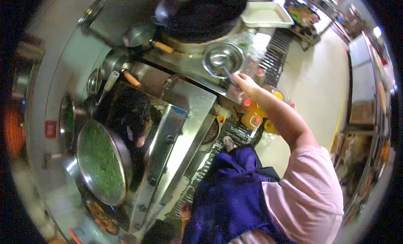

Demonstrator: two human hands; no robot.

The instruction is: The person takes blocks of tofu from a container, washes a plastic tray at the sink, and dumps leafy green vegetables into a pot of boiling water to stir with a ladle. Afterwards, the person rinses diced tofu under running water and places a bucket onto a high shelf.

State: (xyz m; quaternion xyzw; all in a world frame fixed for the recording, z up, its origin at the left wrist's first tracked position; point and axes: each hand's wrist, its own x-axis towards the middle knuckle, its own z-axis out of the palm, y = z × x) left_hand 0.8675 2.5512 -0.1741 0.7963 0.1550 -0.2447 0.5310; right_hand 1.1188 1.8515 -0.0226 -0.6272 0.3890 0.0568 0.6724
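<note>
My right hand [245,83] is closed round the handle of a ladle [222,62], whose bowl rests inside a round metal bowl [208,61] on the steel counter. Beside that bowl lies crumpled clear plastic [251,44]. Low in the view, my left hand [185,210] hangs by the dark blue apron [228,193]; it is small and blurred, and its fingers cannot be made out.
A large black wok [201,17] sits beyond the counter, near a white tray [266,15]. At left, a metal pot [100,160] of greens stands on the stove [157,147]. Oil bottles [252,120] stand on the floor side, below my right forearm.
</note>
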